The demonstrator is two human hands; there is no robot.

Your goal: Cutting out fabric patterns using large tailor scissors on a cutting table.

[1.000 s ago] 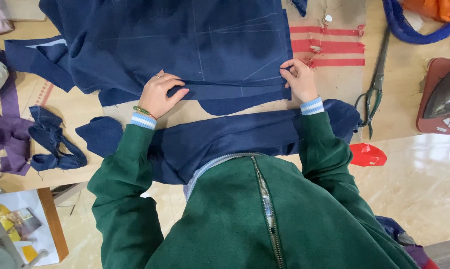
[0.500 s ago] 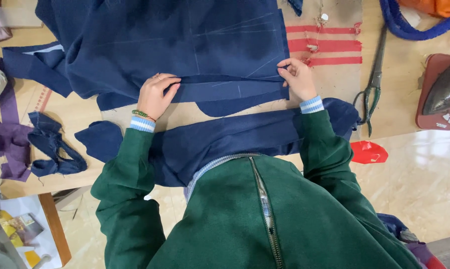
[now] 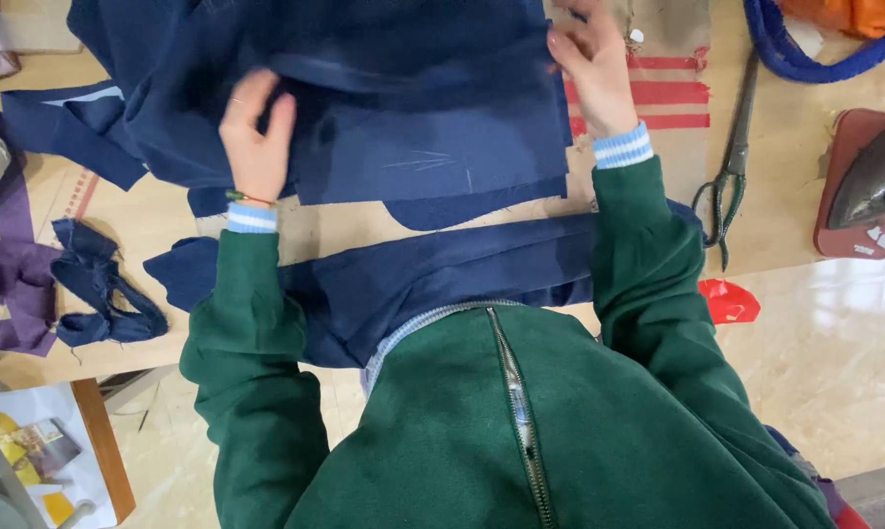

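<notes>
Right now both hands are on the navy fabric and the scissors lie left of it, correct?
Not quite. Both hands, left hand and right hand, are on the navy fabric, but the scissors lie right of it, as the head view shows.

Lighting: bright, even, diffuse; shadows soft and faint. Glare: pale sheen on the glossy floor (image 3: 835, 372) at right. Blur: left hand (image 3: 256, 137) slightly motion-smeared; elsewhere sharp. Dark navy cloth (image 3: 384, 108) loses fold detail. Mild wide-angle bending at edges.
</notes>
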